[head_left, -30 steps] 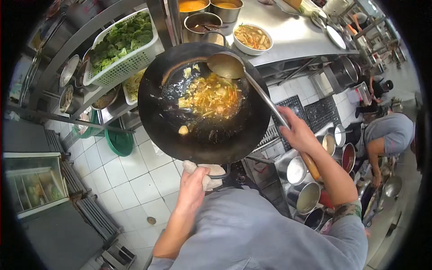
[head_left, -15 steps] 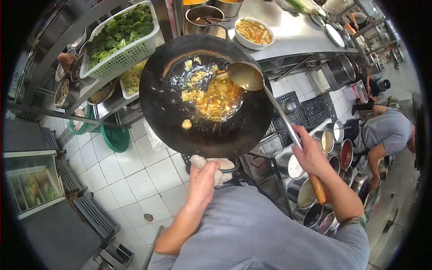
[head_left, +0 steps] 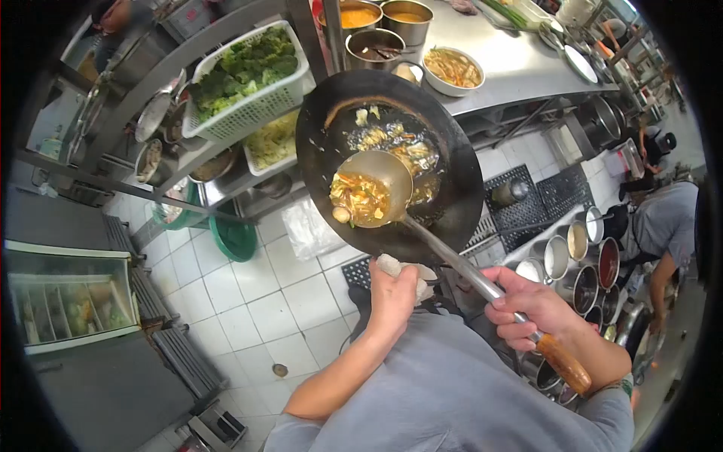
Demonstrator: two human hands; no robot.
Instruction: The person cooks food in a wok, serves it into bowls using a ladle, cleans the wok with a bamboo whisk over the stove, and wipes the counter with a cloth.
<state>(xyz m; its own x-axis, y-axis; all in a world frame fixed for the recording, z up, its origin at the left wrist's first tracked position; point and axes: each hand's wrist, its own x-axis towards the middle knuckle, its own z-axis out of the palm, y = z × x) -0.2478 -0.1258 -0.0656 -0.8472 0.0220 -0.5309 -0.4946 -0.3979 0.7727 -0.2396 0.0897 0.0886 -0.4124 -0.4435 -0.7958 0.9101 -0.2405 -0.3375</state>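
My right hand (head_left: 529, 303) is closed round the metal shaft of a long ladle (head_left: 482, 277), just ahead of its wooden grip. The bowl of the ladle lies over the left part of a black wok (head_left: 459, 162) and holds vegetable pieces in brown sauce (head_left: 360, 199). More of the saucy food (head_left: 414, 154) is spread in the wok behind the ladle. At the wok's near edge, my left hand (head_left: 395, 292) grips a pale folded cloth (head_left: 389, 264). The wok handle beneath that cloth is hidden.
A white bowl of similar food (head_left: 454, 71) stands on the steel counter (head_left: 512, 60) beside metal pots (head_left: 374, 49). Left are a basket of broccoli (head_left: 245, 75) and a tub of chopped cabbage (head_left: 273, 143). Several sauce pots (head_left: 580, 290) line the right, near a co-worker (head_left: 663, 218).
The ladle has swung from the wok's right rim to its left side and now carries food. The wok appears more tilted, and my view has shifted to the left.
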